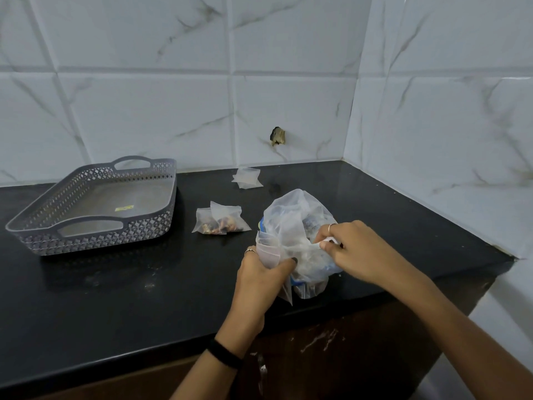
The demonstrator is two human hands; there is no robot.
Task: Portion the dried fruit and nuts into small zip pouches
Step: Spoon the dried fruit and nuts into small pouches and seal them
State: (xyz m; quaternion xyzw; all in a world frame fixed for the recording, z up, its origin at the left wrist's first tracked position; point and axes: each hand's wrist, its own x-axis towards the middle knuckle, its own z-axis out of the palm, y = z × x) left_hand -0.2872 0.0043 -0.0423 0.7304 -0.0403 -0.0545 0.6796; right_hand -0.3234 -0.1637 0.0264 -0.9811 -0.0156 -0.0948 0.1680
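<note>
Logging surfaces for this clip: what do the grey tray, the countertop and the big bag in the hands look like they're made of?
Grey tray: moulded plastic by the look, matte, with a pierced lattice wall and cut-out handles.
Countertop: probably polished black stone; it shows soft reflections.
Big bag: thin translucent plastic film, crinkled, contents showing dimly. The left hand and right hand grip it.
</note>
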